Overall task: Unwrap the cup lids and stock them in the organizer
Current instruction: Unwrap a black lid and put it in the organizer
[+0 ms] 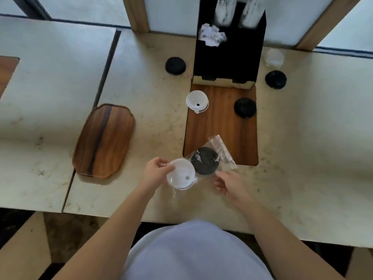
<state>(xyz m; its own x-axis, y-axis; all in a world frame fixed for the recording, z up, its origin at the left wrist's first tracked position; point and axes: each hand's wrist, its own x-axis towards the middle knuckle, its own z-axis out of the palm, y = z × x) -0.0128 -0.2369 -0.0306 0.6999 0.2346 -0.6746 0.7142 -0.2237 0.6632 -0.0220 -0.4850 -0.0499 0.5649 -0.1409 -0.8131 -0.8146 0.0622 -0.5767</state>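
Head view. Left hand (156, 171): fingers curled, pinching the near end of a clear plastic wrapper (221, 150) together with the rim of a white cup lid (181, 173), held just above the marble counter (141, 87). Right hand (229, 183): at the wrapper's near edge beside a black cup lid (204, 160) still inside the film; fingers loosely bent; grip on the film cannot be confirmed. White lid and black lid side by side, edges touching or overlapping; wrapper's far end extends over the inset wooden panel (222, 122).

Black organizer (230, 57): upright at the far end of the panel, holding two wrapped white stacks (236, 11) at the back and crumpled white paper (212, 35) in a front compartment.

Loose lids: white lid (197, 101) on the panel's left edge; black lid (245, 107) on the panel's right side; black lid (175, 65) left of the organizer; black lid (275, 79) and a translucent lid (274, 57) right of it.

Wooden tray (105, 140): well left of the hands.
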